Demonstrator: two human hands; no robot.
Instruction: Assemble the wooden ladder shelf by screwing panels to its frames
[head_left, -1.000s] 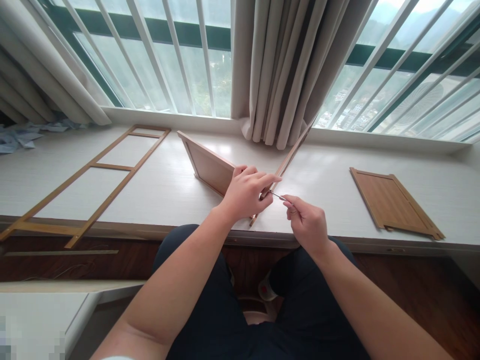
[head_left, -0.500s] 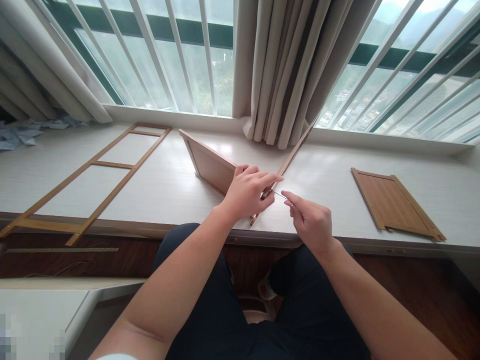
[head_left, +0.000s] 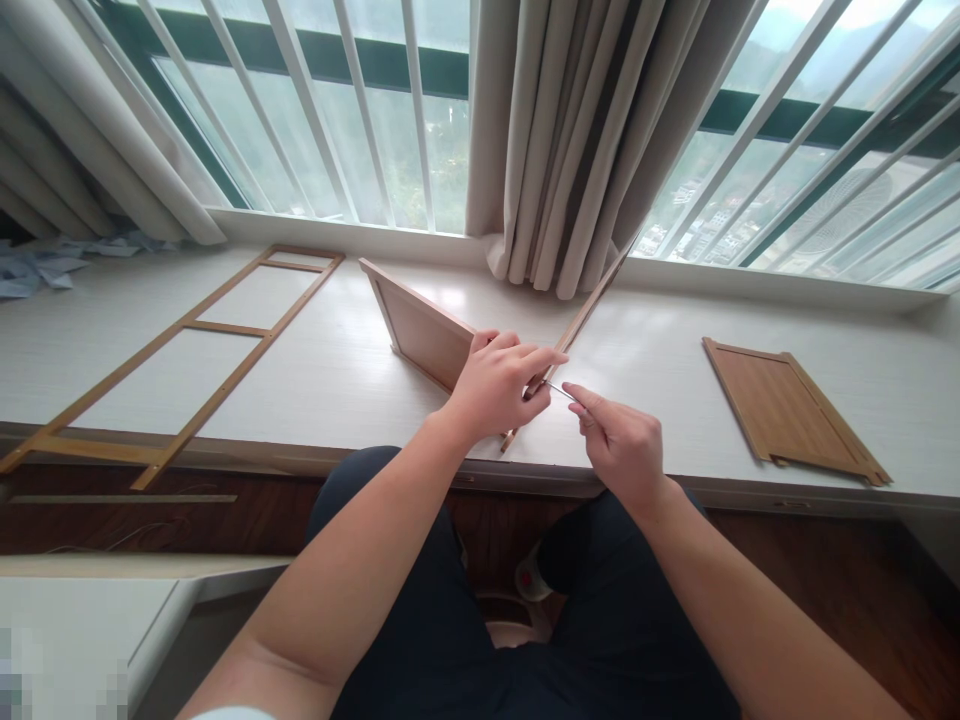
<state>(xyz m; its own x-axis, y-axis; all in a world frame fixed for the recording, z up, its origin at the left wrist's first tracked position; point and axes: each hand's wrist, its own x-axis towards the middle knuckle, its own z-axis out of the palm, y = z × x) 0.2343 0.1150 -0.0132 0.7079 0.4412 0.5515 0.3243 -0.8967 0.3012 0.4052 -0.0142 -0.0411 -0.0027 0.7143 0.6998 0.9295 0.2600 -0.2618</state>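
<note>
Little has moved: compared with a second ago, the right hand (head_left: 626, 440) sits a touch further right and its fingers have shifted slightly on the slim metal tool (head_left: 559, 389); left hand (head_left: 499, 385) and wooden parts unchanged apart from a small drift of the whole view. Right hand closed narrow, thumb and index finger pinching the tool, other fingers curled in; exact type of tool too small to tell. Its shank points left, the tip at or against the narrow wooden piece (head_left: 592, 308), close to the left fingertips; actual contact not clear. Left hand wrapped around the near part of that narrow wooden piece, index finger stretched across it. The piece runs obliquely from the front edge of the white window ledge (head_left: 652, 390) back towards the beige curtain (head_left: 540, 150). Framed wooden panel (head_left: 421, 325) stands tilted left of it, its near end hidden behind the left hand; whether the two are joined there cannot be told. Well to the left, a ladder-like wooden frame (head_left: 225, 328) lies flat, near end jutting past the ledge's front edge. Well to the right, a second wooden panel (head_left: 795, 410) lies flat, notched at its corners. Pale paper scraps (head_left: 37, 272) at far left, by the other curtain (head_left: 142, 150). Dark-trousered legs (head_left: 622, 640) below the ledge.
</note>
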